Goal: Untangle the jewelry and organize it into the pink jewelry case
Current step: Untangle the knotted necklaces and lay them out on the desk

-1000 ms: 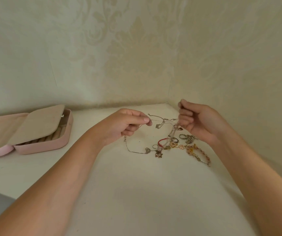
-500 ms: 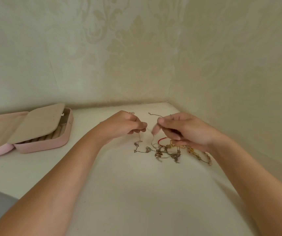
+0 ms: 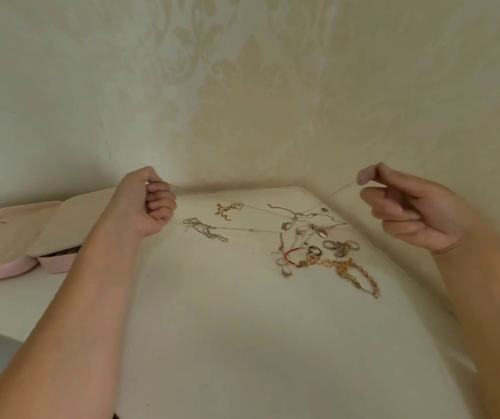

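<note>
My left hand point(image 3: 149, 204) and my right hand point(image 3: 406, 207) are raised and spread wide apart above the white tabletop point(image 3: 242, 328). The left hand is a fist gripping one end of a thin silver chain point(image 3: 236, 228). The right hand pinches the other end between thumb and forefinger. The chain runs taut and blurred between them, still caught in a knot of fine chains point(image 3: 303, 222). The pink jewelry case point(image 3: 52, 264) lies open at the left, partly behind my left forearm.
A gold chain point(image 3: 227, 209) and a bunched silver chain point(image 3: 205, 231) lie loose near my left hand. Rings point(image 3: 339, 246), a red cord bracelet point(image 3: 292, 254) and a pink bead bracelet point(image 3: 360, 276) sit at the right. Patterned walls meet in a corner behind.
Both hands have pulled far apart and risen, stretching a thin chain out of the pile. The jewelry, bunched under the hands before, now lies spread on the table.
</note>
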### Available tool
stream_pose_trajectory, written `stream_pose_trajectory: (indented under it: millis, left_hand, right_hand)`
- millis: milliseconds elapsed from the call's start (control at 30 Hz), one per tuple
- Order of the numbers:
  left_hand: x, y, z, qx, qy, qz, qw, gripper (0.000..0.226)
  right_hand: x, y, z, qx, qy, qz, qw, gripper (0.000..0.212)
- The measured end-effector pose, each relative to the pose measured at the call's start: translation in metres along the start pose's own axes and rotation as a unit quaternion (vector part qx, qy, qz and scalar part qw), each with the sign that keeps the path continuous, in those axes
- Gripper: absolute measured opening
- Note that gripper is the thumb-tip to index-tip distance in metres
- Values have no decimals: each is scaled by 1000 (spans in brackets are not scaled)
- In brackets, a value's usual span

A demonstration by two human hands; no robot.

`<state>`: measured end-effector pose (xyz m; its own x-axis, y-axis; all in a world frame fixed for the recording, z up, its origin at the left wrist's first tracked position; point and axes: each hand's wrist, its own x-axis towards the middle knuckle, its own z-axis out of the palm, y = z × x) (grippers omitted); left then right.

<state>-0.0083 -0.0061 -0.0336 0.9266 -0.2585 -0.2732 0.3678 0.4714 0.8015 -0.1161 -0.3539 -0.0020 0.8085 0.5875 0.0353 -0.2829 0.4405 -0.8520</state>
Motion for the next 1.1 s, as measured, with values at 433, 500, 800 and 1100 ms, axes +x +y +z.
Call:
stream_pose_trajectory:
  millis: [433,500,800,1100]
  left_hand:
    - [-2,12,-21,-170,134,215,952,16]
    - [-2,13,-22,-178,146,234,945,17]
    - [9,14,-24,-170,181,252,935,16]
    - [0,-5,-6,-71,222,282,931,22]
  right_hand:
    - [-22,-1,25,-502,209,154,825,38]
    - [-26,1,36,-514,214,162,815,37]
    - [-61,35,26,-552,372,245,705,42]
    - [-73,51,45,-610,438,271,602,53]
